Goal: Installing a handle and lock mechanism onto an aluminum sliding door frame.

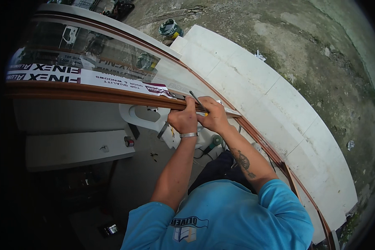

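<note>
As I look down through the head camera, the brown frame stretches lengthwise from far left, dipping slightly toward my hands. My left hand grips its right end; my right hand is closed round a slim dark tool, its shaft slanting up-left, away from my body, at that end.

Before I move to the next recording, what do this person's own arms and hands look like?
The left hand and right hand are ungloved. A silvery band circles the left wrist. The right forearm carries a dark tattoo, its design too small to read clearly. Both short sleeves are bright blue.
</note>
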### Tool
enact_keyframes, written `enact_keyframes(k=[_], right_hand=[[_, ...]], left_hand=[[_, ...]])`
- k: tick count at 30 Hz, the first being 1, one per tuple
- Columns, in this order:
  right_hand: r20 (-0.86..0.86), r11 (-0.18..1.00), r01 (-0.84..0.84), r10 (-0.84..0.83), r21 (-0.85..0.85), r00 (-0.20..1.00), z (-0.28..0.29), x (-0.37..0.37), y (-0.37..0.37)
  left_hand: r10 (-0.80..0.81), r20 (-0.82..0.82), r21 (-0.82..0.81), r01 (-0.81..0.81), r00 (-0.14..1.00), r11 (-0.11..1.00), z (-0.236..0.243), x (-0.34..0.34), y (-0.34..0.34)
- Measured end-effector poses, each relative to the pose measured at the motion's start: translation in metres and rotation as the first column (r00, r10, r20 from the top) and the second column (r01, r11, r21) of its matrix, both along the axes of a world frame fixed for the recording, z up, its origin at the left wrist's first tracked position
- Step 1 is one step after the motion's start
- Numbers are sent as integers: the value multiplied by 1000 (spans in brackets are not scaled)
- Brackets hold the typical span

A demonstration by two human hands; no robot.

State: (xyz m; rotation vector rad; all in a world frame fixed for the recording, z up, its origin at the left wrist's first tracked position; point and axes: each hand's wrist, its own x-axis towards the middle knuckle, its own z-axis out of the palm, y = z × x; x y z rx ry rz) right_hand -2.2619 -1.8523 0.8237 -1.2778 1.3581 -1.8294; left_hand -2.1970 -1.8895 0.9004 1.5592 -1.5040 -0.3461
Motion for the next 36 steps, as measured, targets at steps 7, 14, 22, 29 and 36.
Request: enact_keyframes(k=[7, 14, 22, 29, 36], right_hand=[[-102, 911, 400, -409, -98, 907, 1, 35, -7], [-123, 924, 373, -381, -85, 916, 7, 20, 25], [-72, 915, 401, -402, -35, 913, -5, 27, 45], [-36, 912, 405, -408, -65, 912, -4, 25, 55], [-12, 925, 375, -377, -66, 926, 0, 27, 60]], left_hand=[[7, 104, 12, -9, 995, 1000, -9, 18, 1], [-519, 549, -171, 696, 655, 698, 88, 61, 52], [-261, 688, 621, 364, -677, 694, 209, -44, 37], [-548, 508, 708, -40, -665, 705, 216, -84, 22], [-333, 344, 794, 83, -878, 602, 202, -88, 24]])
